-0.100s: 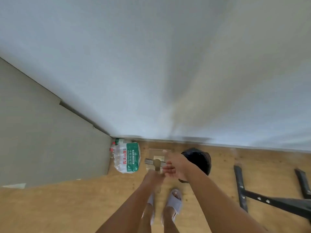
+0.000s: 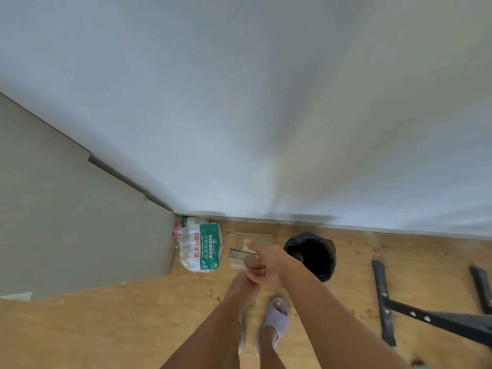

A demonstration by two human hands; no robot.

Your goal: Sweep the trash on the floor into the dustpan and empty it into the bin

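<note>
A long handle with a round tan top [image 2: 250, 260] stands upright in front of me, seen end-on. My left hand [image 2: 242, 284] grips it lower down and is partly hidden. My right hand [image 2: 272, 264] curls its fingers round the handle just below the top, thumb pointing away from me. Beyond the handle a pale flat dustpan [image 2: 253, 238] lies on the wooden floor by the wall, with a metal strip [image 2: 237, 253] across it. The bin [image 2: 311, 253], lined with a black bag, stands open just right of my hands. Small brown crumbs [image 2: 218, 298] dot the floor.
A shrink-wrapped pack of water bottles [image 2: 202, 247] lies in the corner to the left, beside a grey panel [image 2: 80, 235]. Black metal furniture legs [image 2: 383, 302] spread over the floor at the right. My feet in grey slippers [image 2: 278, 319] are below my hands. The white wall [image 2: 266, 129] is close ahead.
My right hand has shifted left and closed on the handle near its top. The left hand and the handle have stayed where they were.
</note>
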